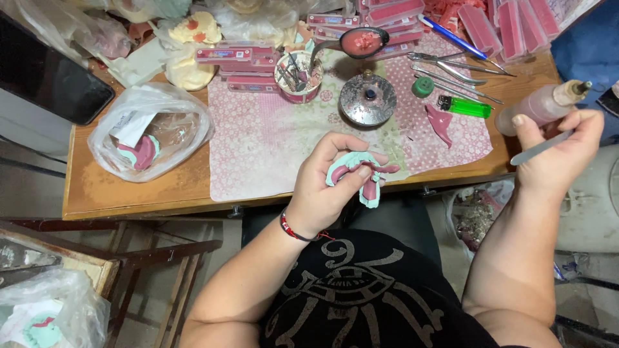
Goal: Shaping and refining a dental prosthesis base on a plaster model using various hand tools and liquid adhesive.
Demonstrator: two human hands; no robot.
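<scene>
My left hand (329,183) grips a pale green dental cast with pink wax on it (358,173), held just in front of the table's near edge above my lap. Off to the right my right hand (560,149) holds a thin metal wax tool (540,148), its blade pointing left. That hand is beside a pinkish squeeze bottle (540,106) lying at the table's right end. The two hands are well apart.
On the patterned cloth (258,145) stand a round metal burner (368,98), a cup of tools (298,75), a green lighter (465,106), metal instruments (451,67) and a ladle of pink wax (362,41). A plastic bag with another cast (149,138) lies left. Pink boxes (400,16) line the back.
</scene>
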